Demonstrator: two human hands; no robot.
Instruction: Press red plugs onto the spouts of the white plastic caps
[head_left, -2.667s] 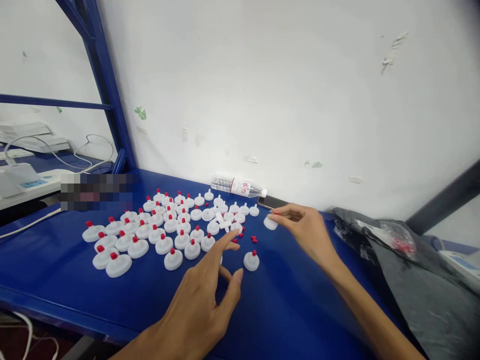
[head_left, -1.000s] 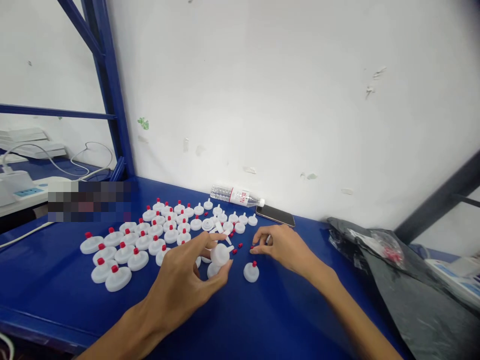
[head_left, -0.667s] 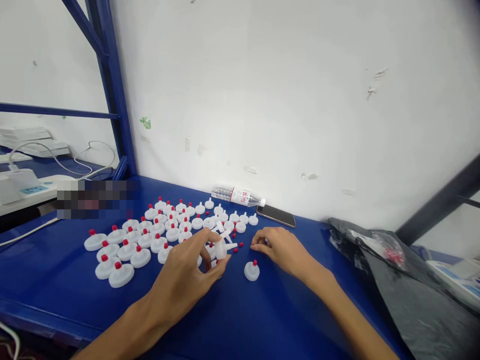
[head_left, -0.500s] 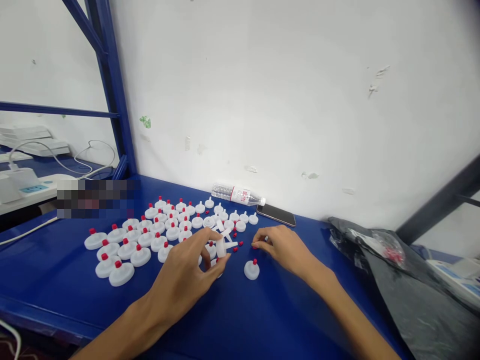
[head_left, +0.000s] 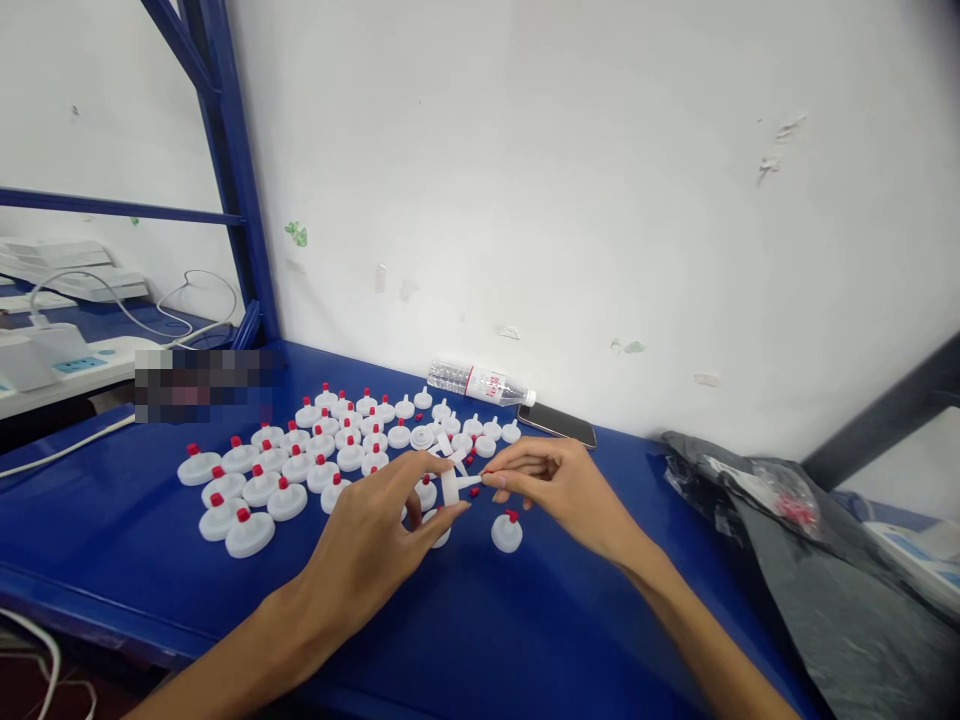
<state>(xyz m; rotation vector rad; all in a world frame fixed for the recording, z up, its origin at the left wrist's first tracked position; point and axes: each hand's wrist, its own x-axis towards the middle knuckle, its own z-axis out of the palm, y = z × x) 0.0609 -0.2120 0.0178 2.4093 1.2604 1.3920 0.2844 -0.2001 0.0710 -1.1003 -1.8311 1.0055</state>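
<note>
My left hand (head_left: 382,530) is closed on a white nozzle cap (head_left: 450,487), its rim pinched between thumb and fingers and its spout lying sideways to the right. My right hand (head_left: 555,490) pinches a small red tip cap (head_left: 487,476) at the end of that spout; how far it sits on is hidden by the fingers. Just below stands a white nozzle cap with a red tip (head_left: 507,533). Loose red tips (head_left: 474,492) lie behind the hands. Several red-tipped nozzle caps (head_left: 298,465) spread to the left, and untipped ones (head_left: 472,425) lie behind.
A clear plastic bottle (head_left: 480,382) lies against the wall, with a black phone (head_left: 559,425) beside it. A dark plastic bag (head_left: 810,560) covers the right side of the blue table (head_left: 480,640). A power strip (head_left: 90,365) and cables are at the left.
My left hand picked up an untipped nozzle cap and turned its spout sideways. My right hand let go of another cap, took a red tip from the table and brought it to the spout.
</note>
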